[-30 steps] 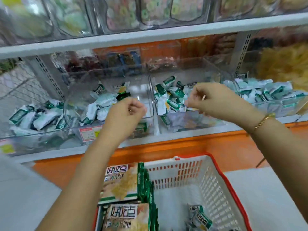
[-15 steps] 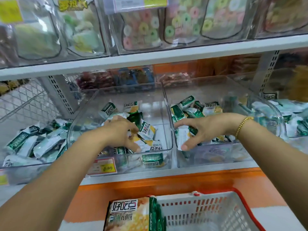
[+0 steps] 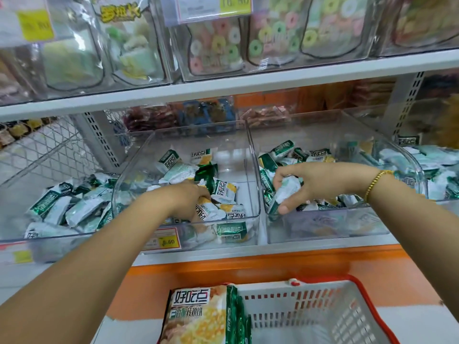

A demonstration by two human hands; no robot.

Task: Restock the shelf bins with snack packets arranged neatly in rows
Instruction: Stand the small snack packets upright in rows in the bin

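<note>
Judged mid-arranging: found right hand [image 3: 306, 184] clamped round a snack packet [image 3: 285, 192] in the clear bin [image 3: 323, 227] right of the price label [image 3: 164, 241], left hand [image 3: 190, 198] among loose packets [image 3: 224, 192] just above that label, grip indeterminate; advised next to set held packet flat in a row

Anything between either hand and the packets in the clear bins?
Nothing visible. The left hand is inside the open-topped middle bin, down among its packets, fingertips hidden. The right hand grips a packet just behind the right bin's front wall.
</note>
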